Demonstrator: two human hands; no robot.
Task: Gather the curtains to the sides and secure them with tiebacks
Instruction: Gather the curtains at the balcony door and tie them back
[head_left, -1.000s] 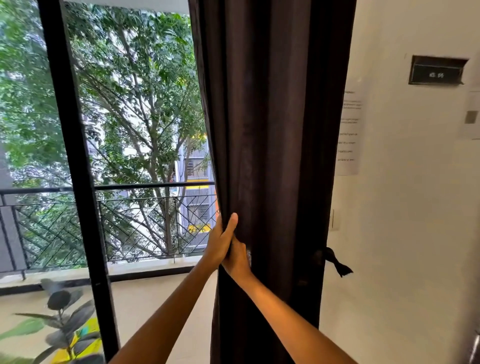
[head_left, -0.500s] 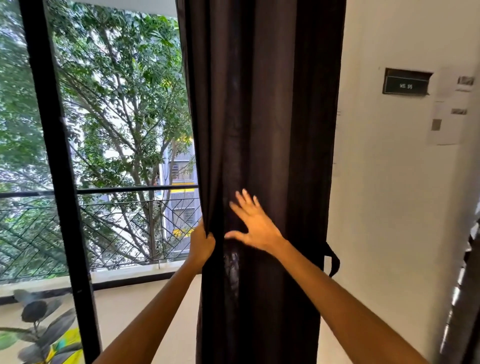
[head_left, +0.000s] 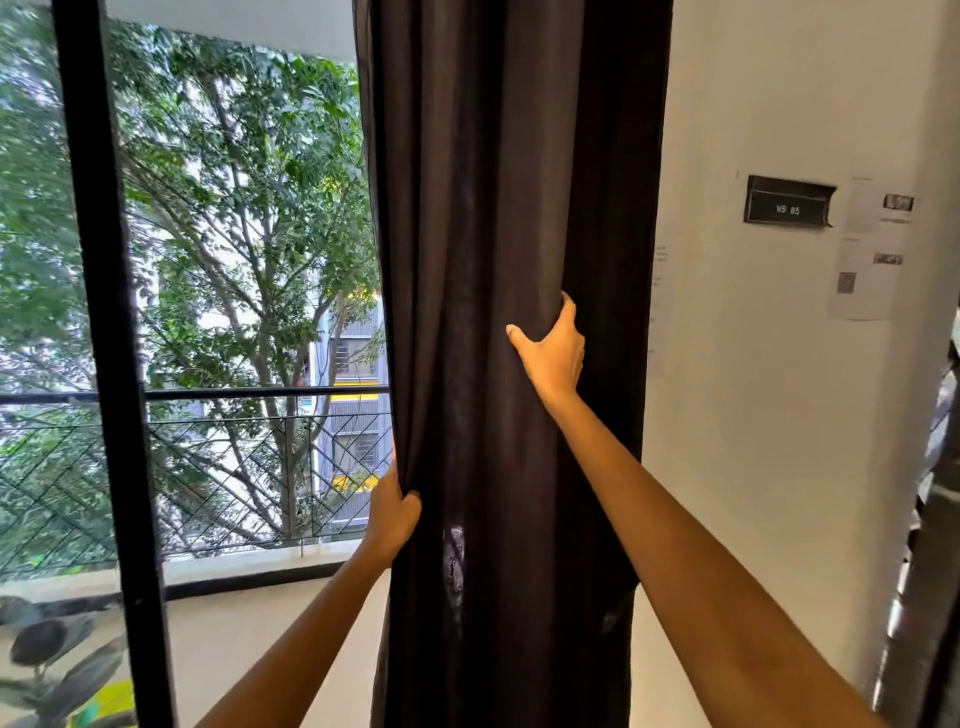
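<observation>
The dark curtain (head_left: 498, 364) hangs in a thick bunch down the middle of the view, from 12 o'clock to 6 o'clock, with the window glass on one side and the white wall (head_left: 769, 415) on the other. The left hand (head_left: 392, 512), low at about 7 o'clock, grips the curtain's window edge, with the thumb curled over the cloth. The right hand (head_left: 550, 348), higher and just past the middle toward 3 o'clock, holds a fold near the wall side; its thumb sticks out and its fingers go round behind the cloth. This looks like the gathering step: the cloth is squeezed together but nothing is tied round it yet. A small dark bit (head_left: 615, 613) pokes out at the curtain's wall edge near 5 o'clock. It may be the tieback, but it is too hard to see to be sure. Next, one hand should keep the bunch tight while the other finds the tieback and wraps it round. If both hands let go, the folds will likely spread out again.
</observation>
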